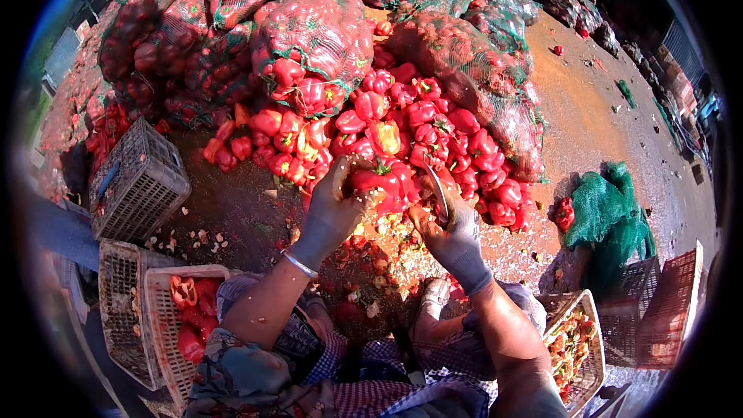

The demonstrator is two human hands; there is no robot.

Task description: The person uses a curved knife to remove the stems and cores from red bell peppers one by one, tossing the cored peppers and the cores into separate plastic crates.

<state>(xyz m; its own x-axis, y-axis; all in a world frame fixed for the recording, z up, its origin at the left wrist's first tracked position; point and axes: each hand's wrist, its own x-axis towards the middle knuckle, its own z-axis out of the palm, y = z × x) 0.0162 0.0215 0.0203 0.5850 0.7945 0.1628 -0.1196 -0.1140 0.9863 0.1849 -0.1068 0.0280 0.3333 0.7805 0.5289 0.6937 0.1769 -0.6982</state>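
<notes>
My gloved left hand (334, 203) is closed round the side of a large red bell pepper (389, 184), its green stem turned up. In my gloved right hand (458, 241) is a small knife (439, 192); its thin, curved blade points up and stands just right of the pepper. Right behind both hands spreads a heap of loose red peppers (422, 112), a few of them partly orange. Beneath my hands, pale scraps and seeds (379, 251) litter the ground between my feet.
Full mesh sacks of peppers (313, 27) are stacked behind the heap. At my left, a crate (159, 317) holds opened peppers; a grey crate (147, 186) stands farther off. A crate of trimmings (592, 340) and a red crate (672, 310) are at my right, near green netting (607, 205).
</notes>
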